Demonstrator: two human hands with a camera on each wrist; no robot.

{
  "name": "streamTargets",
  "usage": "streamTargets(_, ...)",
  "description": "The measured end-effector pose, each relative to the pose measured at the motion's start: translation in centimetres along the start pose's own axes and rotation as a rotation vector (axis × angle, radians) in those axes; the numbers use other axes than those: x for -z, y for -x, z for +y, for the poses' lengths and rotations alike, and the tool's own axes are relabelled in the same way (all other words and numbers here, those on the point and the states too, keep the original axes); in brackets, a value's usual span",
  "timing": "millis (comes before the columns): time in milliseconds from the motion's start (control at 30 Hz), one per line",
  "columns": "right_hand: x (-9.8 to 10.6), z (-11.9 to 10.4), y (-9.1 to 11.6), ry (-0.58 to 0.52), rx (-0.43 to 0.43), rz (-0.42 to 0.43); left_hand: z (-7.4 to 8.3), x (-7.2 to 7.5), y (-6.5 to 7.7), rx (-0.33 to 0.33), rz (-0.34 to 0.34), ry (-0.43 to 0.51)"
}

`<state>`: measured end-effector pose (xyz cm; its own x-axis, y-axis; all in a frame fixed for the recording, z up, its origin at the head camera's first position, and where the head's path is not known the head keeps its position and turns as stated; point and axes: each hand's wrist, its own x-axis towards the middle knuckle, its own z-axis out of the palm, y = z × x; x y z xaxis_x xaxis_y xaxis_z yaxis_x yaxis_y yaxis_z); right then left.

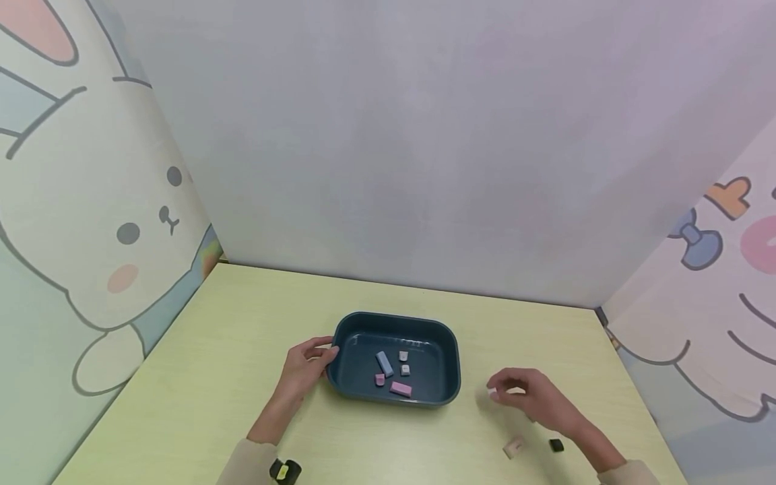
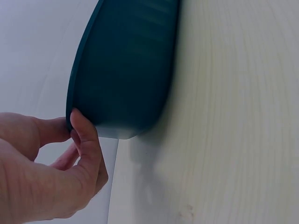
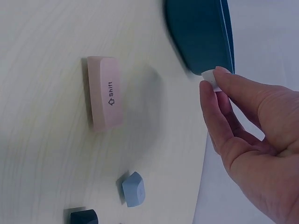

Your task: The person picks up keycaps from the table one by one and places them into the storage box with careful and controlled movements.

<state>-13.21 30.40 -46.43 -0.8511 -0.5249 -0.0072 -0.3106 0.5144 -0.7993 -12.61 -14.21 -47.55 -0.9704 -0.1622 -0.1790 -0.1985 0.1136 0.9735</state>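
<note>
A dark teal plastic tray (image 1: 396, 399) stands on the table, holding several keyboard keycaps. Among them are a long blue keycap (image 1: 384, 364), a long pink keycap (image 1: 401, 389), a small pink keycap (image 1: 380, 380) and two small white ones. My left hand (image 1: 307, 366) grips the tray's left rim between thumb and fingers. To the right of the tray, above the table, my right hand (image 1: 533, 397) pinches a small white keycap (image 3: 210, 80) between thumb and index finger. Below that hand lies a pale pink Shift keycap (image 3: 106, 93).
Near the Shift keycap a small blue keycap (image 3: 134, 189) and a black keycap (image 1: 556, 445) rest on the light wooden table (image 1: 254, 303). A plain wall (image 1: 394, 148) rises behind it. Panels with cartoon drawings flank both sides.
</note>
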Motion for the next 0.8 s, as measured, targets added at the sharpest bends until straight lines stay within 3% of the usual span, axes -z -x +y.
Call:
streamTargets(567, 0.5, -1.6, -1.4, -0.073, 0.026, -0.004, 0.2, -0.1, -0.1, 0.008, 0.005, 0.007)
streamTargets(800, 0.5, -1.6, -2.0, -0.09, -0.016, 0.003, 0.0, 0.0, -0.1, 0.015, 0.004, -0.001)
